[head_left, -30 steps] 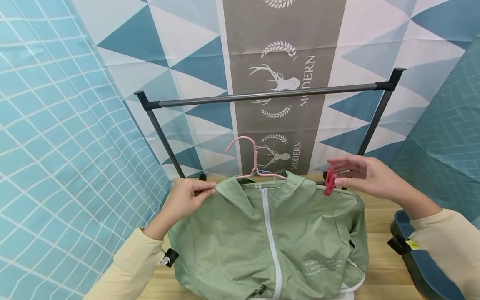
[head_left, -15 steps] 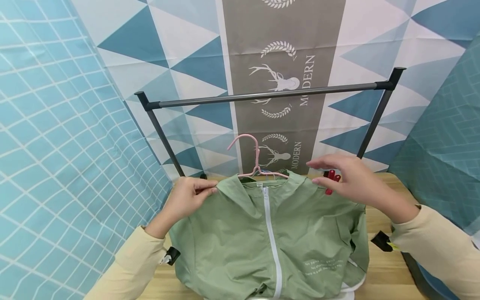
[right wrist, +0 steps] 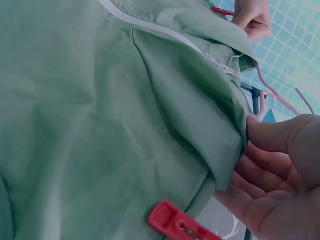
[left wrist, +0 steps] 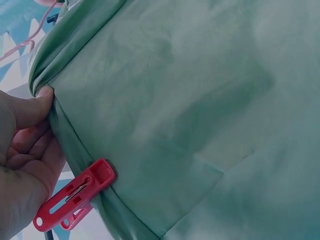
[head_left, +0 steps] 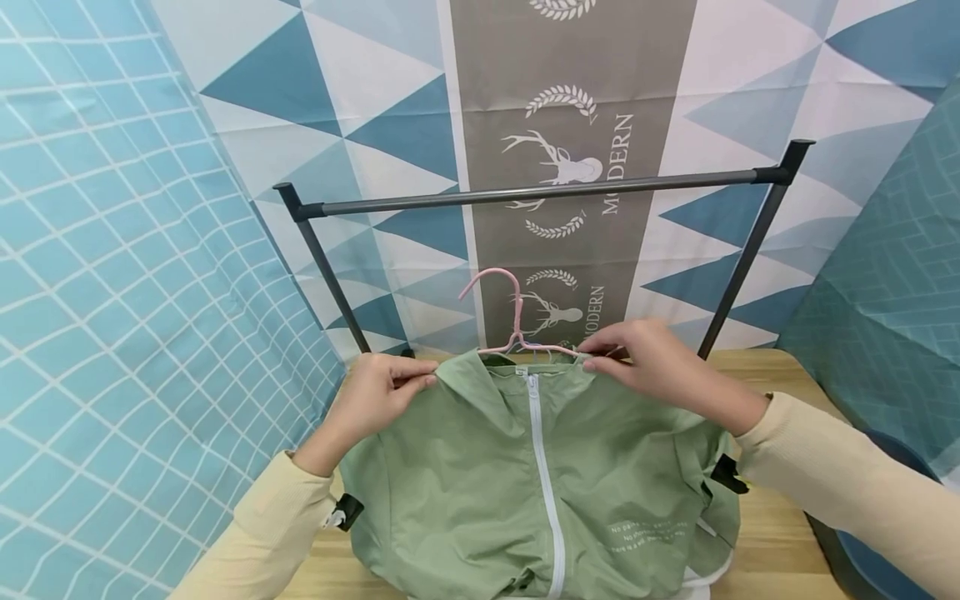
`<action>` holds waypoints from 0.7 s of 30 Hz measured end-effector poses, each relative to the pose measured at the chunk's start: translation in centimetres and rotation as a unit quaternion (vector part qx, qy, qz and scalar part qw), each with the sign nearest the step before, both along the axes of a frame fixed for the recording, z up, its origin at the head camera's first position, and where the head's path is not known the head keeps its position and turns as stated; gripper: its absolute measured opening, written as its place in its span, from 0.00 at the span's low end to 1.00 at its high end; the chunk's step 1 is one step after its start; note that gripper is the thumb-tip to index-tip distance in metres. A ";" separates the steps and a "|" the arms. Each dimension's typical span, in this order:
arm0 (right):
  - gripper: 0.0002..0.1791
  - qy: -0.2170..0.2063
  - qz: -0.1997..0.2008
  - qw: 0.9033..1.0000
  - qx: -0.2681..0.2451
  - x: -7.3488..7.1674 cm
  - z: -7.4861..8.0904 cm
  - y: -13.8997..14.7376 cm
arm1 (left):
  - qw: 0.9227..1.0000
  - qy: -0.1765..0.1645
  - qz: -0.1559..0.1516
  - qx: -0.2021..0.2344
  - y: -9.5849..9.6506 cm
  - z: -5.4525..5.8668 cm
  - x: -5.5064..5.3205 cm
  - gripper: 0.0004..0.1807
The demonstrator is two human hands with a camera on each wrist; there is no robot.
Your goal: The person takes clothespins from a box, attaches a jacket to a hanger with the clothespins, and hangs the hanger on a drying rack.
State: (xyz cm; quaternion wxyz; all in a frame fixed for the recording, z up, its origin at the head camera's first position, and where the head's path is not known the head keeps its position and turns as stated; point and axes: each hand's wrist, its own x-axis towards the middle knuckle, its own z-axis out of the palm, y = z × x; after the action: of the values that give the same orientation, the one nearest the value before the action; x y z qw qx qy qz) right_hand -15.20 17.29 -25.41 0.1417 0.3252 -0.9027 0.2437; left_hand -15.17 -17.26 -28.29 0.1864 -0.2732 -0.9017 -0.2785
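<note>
A green zip-front jacket (head_left: 465,475) with a white zip hangs on a pink hanger (head_left: 517,321), whose hook stands up above the collar. My left hand (head_left: 378,396) pinches the jacket's edge beside the collar on the left side. On the other side, the thumb and fingers of my right hand (head_left: 648,367) pinch the collar close to the hanger's arm. One red clothespin (left wrist: 75,195) grips the shoulder edge just below my left hand in the left wrist view. In the right wrist view another red clothespin (right wrist: 175,222) is clipped to the opposite shoulder.
Behind the jacket stands a dark metal rack with a horizontal bar (head_left: 540,194). A wooden table (head_left: 780,517) lies underneath. At lower right is a blue, dark-rimmed object (head_left: 877,550), partly hidden by the right sleeve. Patterned curtains surround the table.
My right hand has left the red clothespin on the right shoulder, moved left and now pinches the collar. My left hand keeps its hold. The hanger has shifted slightly right.
</note>
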 end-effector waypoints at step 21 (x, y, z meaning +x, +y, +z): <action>0.03 -0.004 -0.085 0.993 -0.086 0.1 -1.5 -1.1 | 0.999 0.024 0.029 -0.005 2.0 0.7 0.6 0.08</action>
State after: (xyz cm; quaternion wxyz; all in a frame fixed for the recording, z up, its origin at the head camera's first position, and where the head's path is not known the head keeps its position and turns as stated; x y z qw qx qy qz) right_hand -15.07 16.23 -26.95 0.1856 0.2323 -0.9033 0.3093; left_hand -14.58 -15.30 -27.59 0.2150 -0.2544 -0.9060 -0.2613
